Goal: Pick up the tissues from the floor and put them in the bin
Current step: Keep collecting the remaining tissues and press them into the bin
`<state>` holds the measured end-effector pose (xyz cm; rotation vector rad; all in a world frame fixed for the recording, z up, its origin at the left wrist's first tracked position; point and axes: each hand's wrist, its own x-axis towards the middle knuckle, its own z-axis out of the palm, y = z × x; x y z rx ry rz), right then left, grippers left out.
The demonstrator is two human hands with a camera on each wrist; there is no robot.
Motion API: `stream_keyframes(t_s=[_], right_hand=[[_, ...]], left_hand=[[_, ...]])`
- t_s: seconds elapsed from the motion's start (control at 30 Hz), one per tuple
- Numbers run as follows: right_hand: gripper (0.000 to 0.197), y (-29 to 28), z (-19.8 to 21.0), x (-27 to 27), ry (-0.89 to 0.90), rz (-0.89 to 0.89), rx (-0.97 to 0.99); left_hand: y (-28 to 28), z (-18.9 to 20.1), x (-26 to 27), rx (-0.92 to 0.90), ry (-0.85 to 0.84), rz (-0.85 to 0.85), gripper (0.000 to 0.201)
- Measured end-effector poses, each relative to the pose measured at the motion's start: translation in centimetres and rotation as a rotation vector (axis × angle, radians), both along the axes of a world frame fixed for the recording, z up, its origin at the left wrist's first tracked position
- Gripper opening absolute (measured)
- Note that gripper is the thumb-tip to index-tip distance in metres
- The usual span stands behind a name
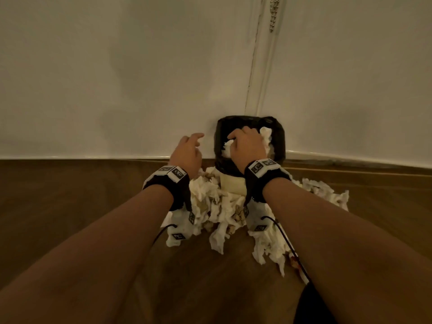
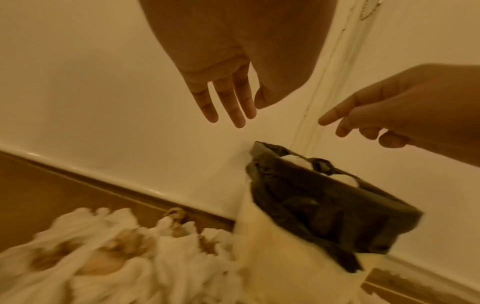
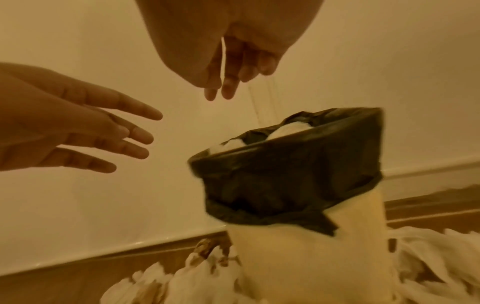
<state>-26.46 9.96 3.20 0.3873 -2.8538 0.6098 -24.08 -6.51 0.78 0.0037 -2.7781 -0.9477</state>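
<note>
tissues (image 1: 217,206) lie heaped on the floor (image 1: 70,206) against the bin's (image 1: 279,141) near side; a few white wads already sit inside its black liner. right hand (image 1: 247,146) hangs over the bin mouth, fingers loose, holding nothing. left hand (image 1: 187,153), just left of the bin, is spread and empty. most of the job remains.

Dim warm light; wrist views motion-blurred; wide-angle edge distortion.

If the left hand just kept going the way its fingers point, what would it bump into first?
Most likely the white wall. The left hand, fingers spread and holding nothing, points past the left side of the bin, not into it. Depth is hard to judge here.
</note>
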Motion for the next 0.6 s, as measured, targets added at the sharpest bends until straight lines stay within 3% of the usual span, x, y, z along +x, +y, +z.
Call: stream_keyframes(t_s=[0.1,0.27,0.4,0.5,0.6], right_hand=[[0.027,-4.1,-0.6,1.3,-0.155,0.140,-0.073],[0.025,-9.9,-3.5,3.9,-0.425,0.206,-0.122],[0.033,-14.5,-7.1,6.2,-0.545,0.300,0.003],[0.029,-17.2,-10.1,7.9,-0.664,0.335,0.133],[0.028,-19.5,-12.0,9.4,-0.740,0.400,0.276]], left_hand=[[-4.4,-1.9,2.6,-0.010,-0.095,0.138,0.045],[-10.2,-6.7,8.2,-0.028,-0.389,0.339,0.037],[-13.0,-10.5,13.6,-0.140,-0.627,0.348,0.028],[-13.9,-12.7,16.9,-0.256,-0.805,0.276,0.031],[-14.0,-14.4,19.1,-0.250,-0.891,0.263,0.037]])
